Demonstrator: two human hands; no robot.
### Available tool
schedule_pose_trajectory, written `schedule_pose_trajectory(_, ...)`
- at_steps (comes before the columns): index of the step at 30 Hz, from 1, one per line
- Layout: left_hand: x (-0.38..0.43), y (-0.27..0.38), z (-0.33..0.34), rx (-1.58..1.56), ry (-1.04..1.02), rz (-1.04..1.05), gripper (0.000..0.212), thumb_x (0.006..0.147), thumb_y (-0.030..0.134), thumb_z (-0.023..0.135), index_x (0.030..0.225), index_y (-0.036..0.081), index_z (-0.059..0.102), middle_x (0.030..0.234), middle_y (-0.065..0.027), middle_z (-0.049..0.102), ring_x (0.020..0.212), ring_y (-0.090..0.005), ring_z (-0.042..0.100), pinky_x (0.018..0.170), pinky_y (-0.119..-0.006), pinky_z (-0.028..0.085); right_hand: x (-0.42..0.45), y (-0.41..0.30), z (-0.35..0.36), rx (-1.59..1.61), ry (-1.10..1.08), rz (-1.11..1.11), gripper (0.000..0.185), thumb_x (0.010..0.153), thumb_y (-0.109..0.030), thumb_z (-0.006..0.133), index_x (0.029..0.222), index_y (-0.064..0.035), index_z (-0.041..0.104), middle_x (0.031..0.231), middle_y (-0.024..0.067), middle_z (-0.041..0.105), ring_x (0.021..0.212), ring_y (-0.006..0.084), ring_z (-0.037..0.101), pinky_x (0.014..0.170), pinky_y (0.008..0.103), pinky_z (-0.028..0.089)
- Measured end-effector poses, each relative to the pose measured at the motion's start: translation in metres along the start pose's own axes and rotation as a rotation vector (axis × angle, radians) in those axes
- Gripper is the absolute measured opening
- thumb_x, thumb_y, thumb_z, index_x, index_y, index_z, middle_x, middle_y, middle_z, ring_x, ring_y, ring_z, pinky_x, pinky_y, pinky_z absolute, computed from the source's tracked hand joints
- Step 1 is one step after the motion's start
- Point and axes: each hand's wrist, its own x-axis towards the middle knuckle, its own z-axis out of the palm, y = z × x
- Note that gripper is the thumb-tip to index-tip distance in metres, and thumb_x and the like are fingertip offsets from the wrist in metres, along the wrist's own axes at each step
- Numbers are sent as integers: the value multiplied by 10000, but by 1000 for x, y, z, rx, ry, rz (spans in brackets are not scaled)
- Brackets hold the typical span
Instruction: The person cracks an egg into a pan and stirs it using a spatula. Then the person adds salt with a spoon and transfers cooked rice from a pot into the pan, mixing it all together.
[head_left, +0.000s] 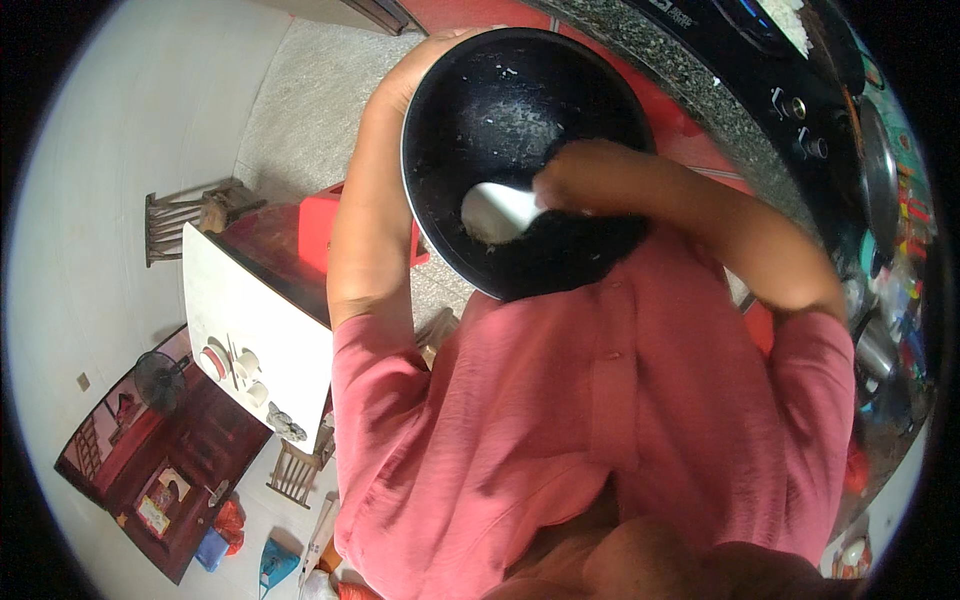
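Note:
A deep, round black pot (517, 97) with a pale rim is tilted so that its inside faces me. Small white bits cling to its worn inner wall. My left hand (442, 56) grips the far left side of the pot, and most of its fingers are hidden behind it. Inside the pot, my right hand (562, 180), blurred, holds a white scoop-like utensil (504, 211) low against the wall. Its exact kind is hard to tell. The near rim of the pot rests close to or against my pink shirt (540, 360).
To the right run a speckled stone counter edge (682, 82) and a black gas stove (757, 67) with knobs (799, 109). White food (787, 22) shows at its top. A white table (262, 330) with cups, a red stool (319, 229) and wooden chairs (176, 229) stand left.

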Motion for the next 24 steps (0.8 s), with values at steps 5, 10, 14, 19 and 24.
schedule_pose_trajectory(5,-2,9,7,137,-31,54,286,856,227,575,1045,23,639,983,-77,655,879,-157,611,807,-261,480,-14,20,21,417,154,-314,256,877,-268,487,891,-64,640,709,121,612,637,263,597,593,372,452)
schedule_pose_trajectory(10,-11,37,34,386,-8,16,308,910,196,474,1114,-3,591,1071,-88,620,999,-163,551,891,-289,414,-39,24,0,845,-205,32,281,898,-314,508,794,-65,586,580,-4,470,477,81,418,432,238,335)
schedule_pose_trajectory(14,16,35,41,319,-155,134,282,878,164,490,1039,-34,611,954,-106,651,871,-175,597,789,-295,471,-86,47,-17,892,130,-24,264,892,-304,516,816,-60,580,583,-4,465,482,70,419,426,230,326)
schedule_pose_trajectory(19,39,30,61,-6,-47,-36,248,848,166,552,988,-25,625,877,-108,655,739,-178,625,667,-293,520,-162,78,-48,1225,498,359,227,851,-172,560,1033,-41,596,697,-5,562,578,58,494,485,206,396)
schedule_pose_trajectory(24,25,53,104,74,45,108,235,843,147,558,987,-25,628,892,-111,656,744,-180,627,674,-292,522,-247,136,-78,885,1219,423,261,855,-138,535,1094,-34,559,639,-14,546,441,21,436,394,161,347)
